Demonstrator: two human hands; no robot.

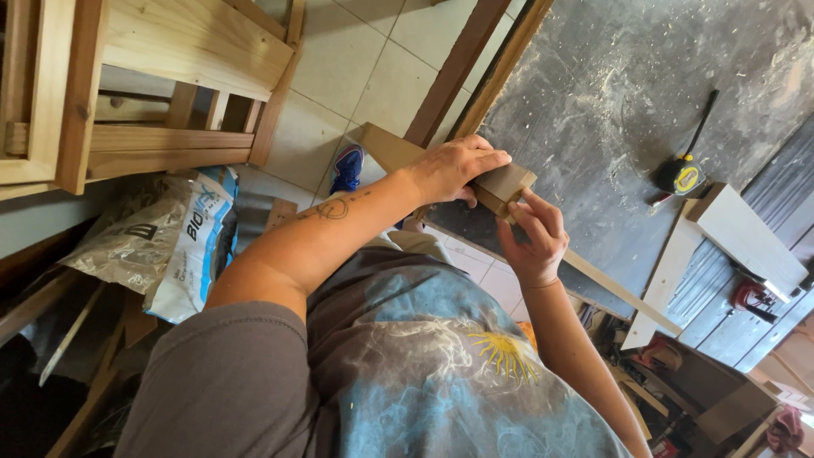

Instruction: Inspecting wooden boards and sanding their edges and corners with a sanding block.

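Grey short-sleeved T-shirt (339, 373), front printed in mottled blue and white with a yellow sun emblem (505, 354). Forearms bare; dark line tattoo (333, 208) on one. Blue shoe (347, 168) with red trim.

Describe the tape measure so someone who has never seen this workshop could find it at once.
Start at the dark, sawdust-strewn workbench top. Toward its right side, just above a pale board, lies the tape measure. It is the only black-and-yellow object there, with a black strap trailing upward.
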